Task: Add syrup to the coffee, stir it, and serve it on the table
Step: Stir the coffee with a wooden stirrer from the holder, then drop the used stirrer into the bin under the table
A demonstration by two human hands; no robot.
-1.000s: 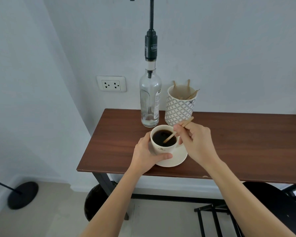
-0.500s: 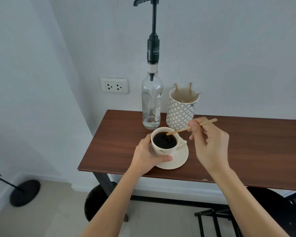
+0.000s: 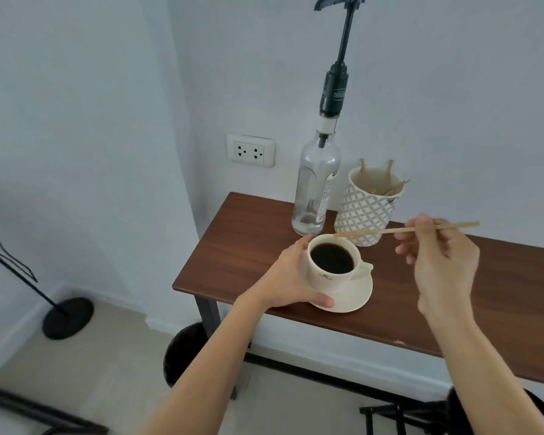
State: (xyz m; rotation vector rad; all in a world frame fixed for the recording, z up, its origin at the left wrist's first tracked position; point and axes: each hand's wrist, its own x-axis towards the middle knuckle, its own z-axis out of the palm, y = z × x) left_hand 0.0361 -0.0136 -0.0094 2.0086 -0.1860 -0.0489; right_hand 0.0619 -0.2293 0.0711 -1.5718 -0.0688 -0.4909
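A cream cup of black coffee [image 3: 332,262] stands on a cream saucer [image 3: 355,298] near the left front of the brown table [image 3: 500,296]. My left hand [image 3: 288,277] wraps the cup's left side, thumb resting on the saucer. My right hand [image 3: 442,262] hovers to the right of the cup and pinches a wooden stir stick [image 3: 402,230], held almost level with its tip over the cup's far rim, out of the coffee. Behind the cup stands a clear syrup bottle [image 3: 316,186] with a tall black pump.
A patterned holder [image 3: 366,211] with several wooden stir sticks stands right of the bottle, against the wall. A wall socket [image 3: 250,150] is left of the bottle. On the floor: a black round stand base [image 3: 68,317] at left, dark stools under the table.
My right hand lifted the stir stick out of the coffee and drew it up and to the right. The view shifted left; the cup now appears further right. My left hand stays on the cup.
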